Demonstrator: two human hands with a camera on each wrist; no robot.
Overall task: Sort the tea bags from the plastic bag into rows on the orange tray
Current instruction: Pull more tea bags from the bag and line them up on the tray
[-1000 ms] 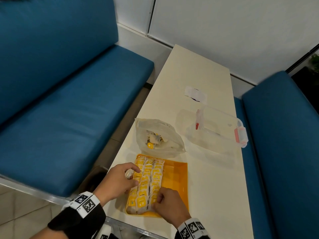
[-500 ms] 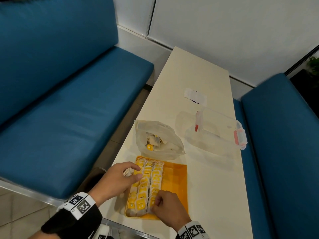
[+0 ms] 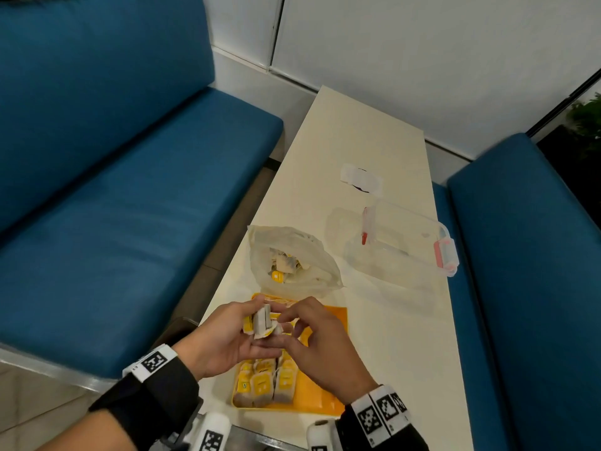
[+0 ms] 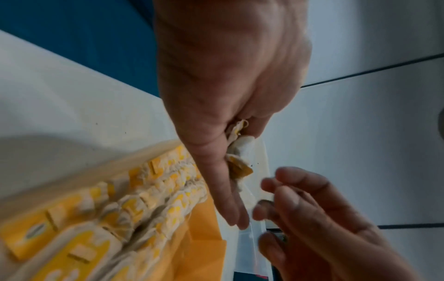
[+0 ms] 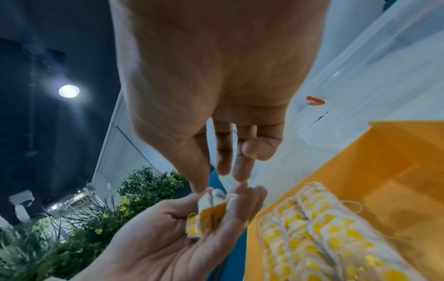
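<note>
My left hand (image 3: 242,323) is raised palm-up over the orange tray (image 3: 336,317) and grips a small bunch of tea bags (image 3: 261,322) with yellow tags. My right hand (image 3: 302,327) is just to its right, its fingers loosely bent, its thumb tip at the top of the bunch (image 5: 211,207). It holds nothing that I can see. Several tea bags lie in rows (image 3: 263,382) on the tray's left part; the hands hide the far ends of the rows. The plastic bag (image 3: 292,258) lies open behind the tray with more tea bags inside.
A clear plastic container (image 3: 403,242) with red clips stands to the right of the bag. A white paper slip (image 3: 361,179) lies farther back on the narrow table (image 3: 390,353). Blue benches (image 3: 113,222) flank the table on both sides.
Both hands have lifted off the tray. The left hand turned palm-up with its bunch of tea bags. The right hand left the rows and came up to the bunch.
</note>
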